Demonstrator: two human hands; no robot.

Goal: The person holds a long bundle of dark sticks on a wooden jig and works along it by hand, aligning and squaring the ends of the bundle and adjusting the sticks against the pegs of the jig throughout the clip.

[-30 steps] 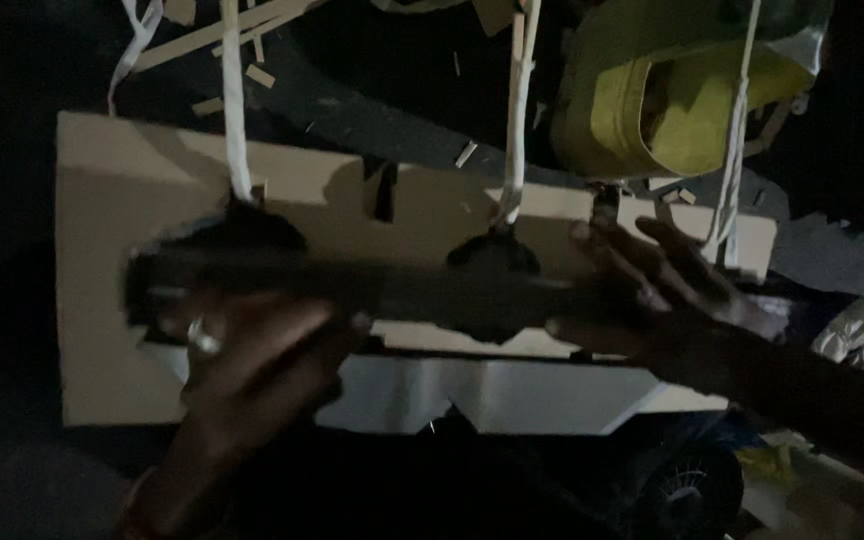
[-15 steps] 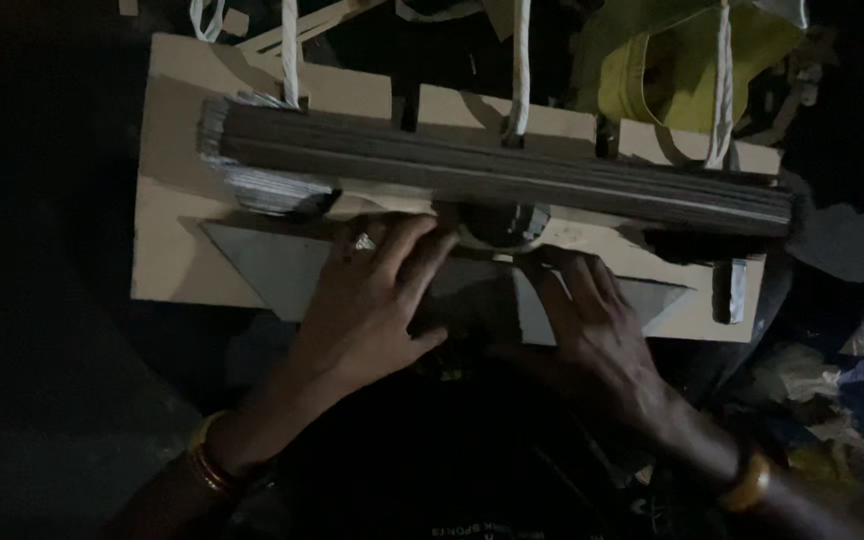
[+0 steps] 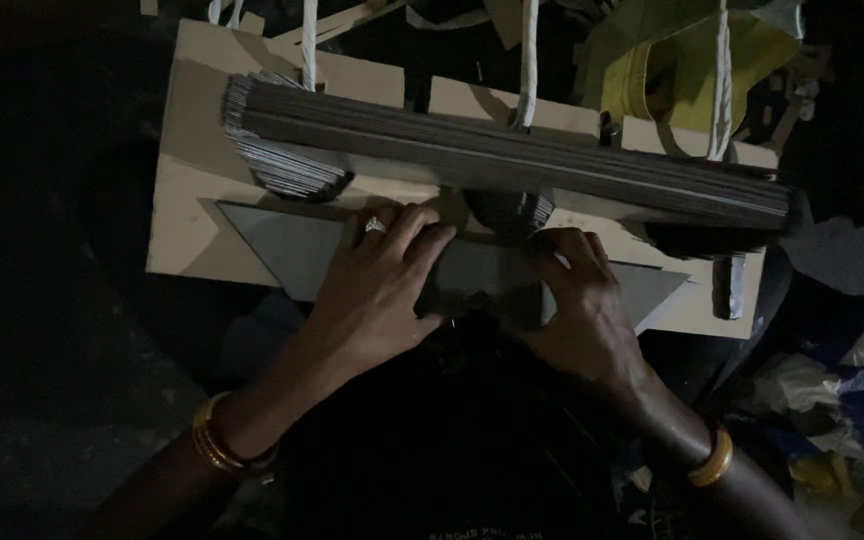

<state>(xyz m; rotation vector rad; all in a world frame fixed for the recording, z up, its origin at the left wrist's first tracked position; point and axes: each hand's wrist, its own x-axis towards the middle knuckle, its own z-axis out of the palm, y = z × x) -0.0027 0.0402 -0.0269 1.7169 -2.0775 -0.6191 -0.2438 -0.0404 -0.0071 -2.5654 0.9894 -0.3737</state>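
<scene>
Pressing flat with spread fingers, the left hand [image 3: 377, 290] and right hand [image 3: 577, 305] are laid on a grey folded flap [image 3: 472, 275]; nothing is clenched. Beyond the flap, a thick stack of paper bags [image 3: 512, 160] is seen lying across a cardboard board [image 3: 192, 200], white rope handles [image 3: 528, 60] trailing upward. Creasing appears underway, though dimness obscures it; firm, even pressure along the fold is called for next.

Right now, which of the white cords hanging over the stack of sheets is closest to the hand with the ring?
The leftmost white cord. It crosses the stack's left end, above the ringed left hand; the middle cord and right cord hang further right.
</scene>
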